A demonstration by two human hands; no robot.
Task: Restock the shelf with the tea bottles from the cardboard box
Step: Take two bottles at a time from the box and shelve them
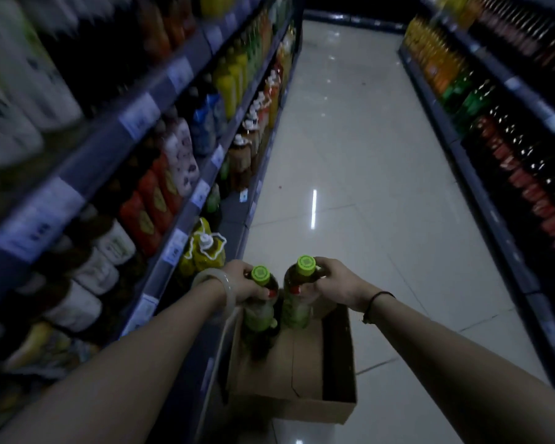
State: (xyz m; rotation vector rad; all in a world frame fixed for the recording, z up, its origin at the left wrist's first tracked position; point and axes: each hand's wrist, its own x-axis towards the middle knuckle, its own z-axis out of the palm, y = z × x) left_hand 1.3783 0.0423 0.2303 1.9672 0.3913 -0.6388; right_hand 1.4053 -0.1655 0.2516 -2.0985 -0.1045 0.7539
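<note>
a glossy tiled floor [350, 139] runs ahead of both hands between two long shelves. the left shelf [186, 219], metal-edged with paper price tags, carries blurred plastic bottles. below the hands sits an open cardboard box [302, 373], matte brown, flaps folded in. the left hand [242, 283], with a pale smooth bangle [212, 278] at its wrist, has its grip closed around the neck of a left bottle [261, 302]; the right hand [334, 283] likewise clasps a right bottle [298, 299]. both bottles are round, green-labelled, lime-capped, upright, just over the box's far end.
</note>
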